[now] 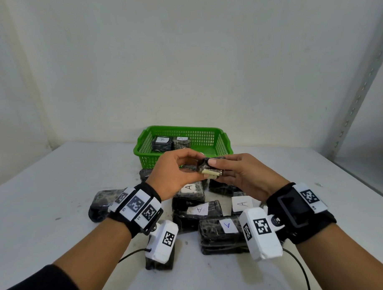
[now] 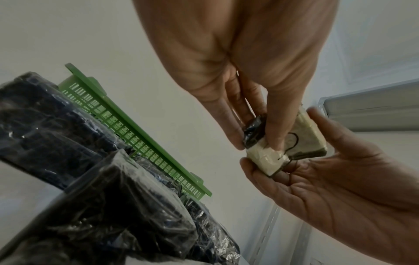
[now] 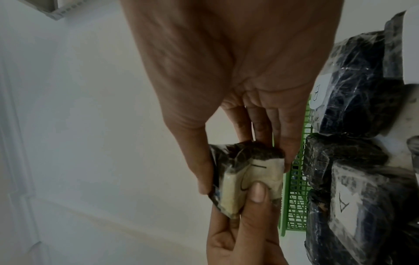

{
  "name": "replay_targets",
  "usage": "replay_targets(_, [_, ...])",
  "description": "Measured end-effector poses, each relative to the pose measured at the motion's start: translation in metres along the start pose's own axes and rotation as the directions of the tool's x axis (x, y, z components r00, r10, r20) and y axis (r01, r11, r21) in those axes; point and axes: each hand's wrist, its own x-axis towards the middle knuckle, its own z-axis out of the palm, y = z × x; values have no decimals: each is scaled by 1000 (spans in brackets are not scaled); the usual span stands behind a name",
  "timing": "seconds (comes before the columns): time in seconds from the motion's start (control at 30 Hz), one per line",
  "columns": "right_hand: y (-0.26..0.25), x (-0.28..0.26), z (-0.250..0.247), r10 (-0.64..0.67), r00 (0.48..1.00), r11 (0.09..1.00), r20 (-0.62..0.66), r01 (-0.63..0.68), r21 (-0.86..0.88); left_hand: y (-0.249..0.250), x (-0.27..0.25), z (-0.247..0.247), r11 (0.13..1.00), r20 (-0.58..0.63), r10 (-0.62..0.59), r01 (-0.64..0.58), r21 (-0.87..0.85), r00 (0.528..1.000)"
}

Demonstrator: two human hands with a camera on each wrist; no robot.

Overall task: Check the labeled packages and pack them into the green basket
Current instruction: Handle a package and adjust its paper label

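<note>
Both hands hold one small black-wrapped package (image 1: 210, 168) with a white paper label in the air, just in front of the green basket (image 1: 218, 141). My left hand (image 1: 176, 173) pinches its left end between thumb and fingers. My right hand (image 1: 237, 173) grips its right end, thumb on top. The left wrist view shows the package (image 2: 288, 148) with its label and a handwritten mark partly hidden by my thumb. In the right wrist view the package (image 3: 247, 174) is pinched from both sides. Two packages labelled B (image 1: 162, 143) and A (image 1: 181, 142) lie in the basket.
Several black wrapped packages with white A labels (image 1: 222, 232) lie in a heap on the grey table (image 1: 57, 182) under and in front of my hands. A white wall stands behind the basket. A metal shelf post (image 1: 358, 91) rises at the right.
</note>
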Motion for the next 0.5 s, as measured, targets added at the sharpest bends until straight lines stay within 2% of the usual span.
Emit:
replay_targets(0.13, [3,3,1,-18,999,1000,-26,17,-4,2,0,1,1000,1,8,-8,20,1000])
replay_targets(0.3, [-1,2,-1,9,1000,1000,1,-9,10,-1,2,-3,1000,-30,-11,11,7,999])
replay_targets(0.5, [-1,3,-1,38,998,999,-52,-38,1,0,4,-6,999,-28,-35,36,30,999])
